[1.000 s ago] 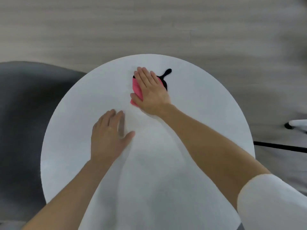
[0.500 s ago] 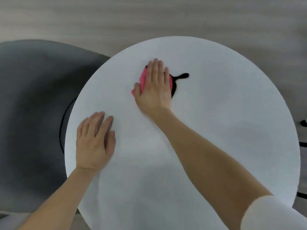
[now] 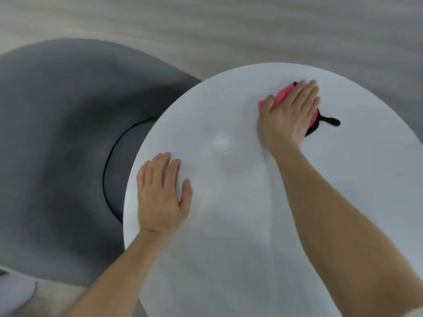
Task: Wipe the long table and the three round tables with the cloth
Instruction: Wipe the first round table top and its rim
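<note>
A white round table [image 3: 229, 248] fills the right half of the view. My right hand [image 3: 288, 113] lies flat with straight fingers on a pink cloth [image 3: 282, 96] with black trim and a black loop [image 3: 330, 121], pressing it onto the far part of the tabletop. Most of the cloth is hidden under the palm. My left hand [image 3: 161, 193] rests flat, fingers straight, on the tabletop near its left edge.
A grey rug [image 3: 57, 145] covers the floor to the left, and the table's round dark base [image 3: 119, 175] shows on it. Pale wood-grain floor [image 3: 229, 26] lies beyond. A white object [image 3: 13, 294] sits at the bottom left corner.
My right hand has slid the cloth to the right across the far part of the table. The view has shifted left, so the table sits further right. My left hand stays flat.
</note>
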Demonstrator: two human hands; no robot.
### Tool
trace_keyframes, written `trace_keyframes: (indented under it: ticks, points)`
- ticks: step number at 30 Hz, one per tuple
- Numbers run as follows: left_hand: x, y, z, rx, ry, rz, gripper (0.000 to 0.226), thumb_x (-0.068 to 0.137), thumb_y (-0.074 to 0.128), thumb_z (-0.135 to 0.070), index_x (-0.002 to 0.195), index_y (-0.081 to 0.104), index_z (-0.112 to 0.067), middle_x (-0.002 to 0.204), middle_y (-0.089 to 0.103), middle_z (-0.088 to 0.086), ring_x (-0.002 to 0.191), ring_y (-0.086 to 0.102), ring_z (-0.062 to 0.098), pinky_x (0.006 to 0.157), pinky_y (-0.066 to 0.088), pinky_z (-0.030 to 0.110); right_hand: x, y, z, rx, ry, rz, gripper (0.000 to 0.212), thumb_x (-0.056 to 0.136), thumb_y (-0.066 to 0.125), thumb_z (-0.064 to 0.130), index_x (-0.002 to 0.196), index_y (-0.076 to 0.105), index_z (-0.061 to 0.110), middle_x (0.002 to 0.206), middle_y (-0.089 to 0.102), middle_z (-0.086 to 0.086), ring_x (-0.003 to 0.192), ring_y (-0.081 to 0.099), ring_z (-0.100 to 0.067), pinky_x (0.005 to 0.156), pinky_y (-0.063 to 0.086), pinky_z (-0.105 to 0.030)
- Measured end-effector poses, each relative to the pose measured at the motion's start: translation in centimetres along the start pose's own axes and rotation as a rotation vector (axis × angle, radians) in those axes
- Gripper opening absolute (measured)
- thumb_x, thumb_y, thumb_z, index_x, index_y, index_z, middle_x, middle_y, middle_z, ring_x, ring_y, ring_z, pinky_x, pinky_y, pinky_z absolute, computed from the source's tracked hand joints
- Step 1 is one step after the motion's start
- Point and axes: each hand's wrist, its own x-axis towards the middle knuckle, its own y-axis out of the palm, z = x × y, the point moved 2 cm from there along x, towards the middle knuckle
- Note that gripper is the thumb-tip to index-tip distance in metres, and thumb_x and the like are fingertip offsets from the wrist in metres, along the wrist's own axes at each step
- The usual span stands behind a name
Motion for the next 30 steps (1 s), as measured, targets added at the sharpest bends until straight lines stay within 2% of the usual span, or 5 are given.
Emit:
trace_keyframes:
  ticks: [4,8,15,22,30]
  points:
    - [-0.2,0.2,0.4,0.004,-0.027,-0.019,0.041,0.102,0.062,-0.026,0.135,0.065,-0.001,0.147,0.056,0.020,0.140,0.052,0.044,0.119,0.037,0.060,-6.7,3.6,13.6,-0.027,-0.790,0.174,0.080,0.109,0.024,0.052,0.173,0.014,0.005,0.181,0.009,-0.016,0.169,0.005,-0.030,0.137,0.002,-0.046]
    - [-0.3,0.2,0.6,-0.026,-0.072,-0.013,0.038,0.102,0.061,-0.026,0.132,0.065,-0.002,0.143,0.055,0.020,0.132,0.054,0.044,0.118,0.038,0.054,-4.9,3.6,13.2,-0.044,-1.323,0.254,0.080,0.109,0.035,0.060,0.173,0.021,0.015,0.181,0.017,-0.008,0.168,0.012,-0.024,0.137,0.006,-0.043]
    - [-0.4,0.4,0.3,-0.028,-0.047,-0.040,0.036,0.102,0.063,-0.024,0.130,0.067,-0.001,0.138,0.058,0.021,0.128,0.056,0.044,0.112,0.042,0.056,2.9,1.5,5.3,-0.014,-0.173,0.024,0.090,0.104,0.022,0.060,0.172,0.012,0.001,0.180,0.010,-0.022,0.168,0.007,-0.036,0.136,0.005,-0.052]
    - [-0.6,0.4,0.1,-0.063,-0.016,-0.028,0.032,0.097,0.067,-0.018,0.125,0.067,-0.002,0.132,0.059,0.019,0.122,0.057,0.043,0.112,0.041,0.055,-7.5,3.5,13.0,-0.088,-1.260,0.230,0.076,0.111,0.030,0.056,0.173,0.019,0.014,0.182,0.014,-0.007,0.169,0.009,-0.023,0.136,0.008,-0.046]
    - [-1.5,-2.5,3.0,-0.278,0.183,0.005,0.019,0.094,0.070,-0.007,0.113,0.073,-0.008,0.121,0.065,0.007,0.112,0.061,0.031,0.103,0.046,0.044,-0.9,0.3,1.7,-0.036,-0.076,0.059,0.083,0.103,0.021,0.065,0.174,0.012,0.023,0.182,0.003,-0.014,0.169,0.001,-0.030,0.136,0.003,-0.052]
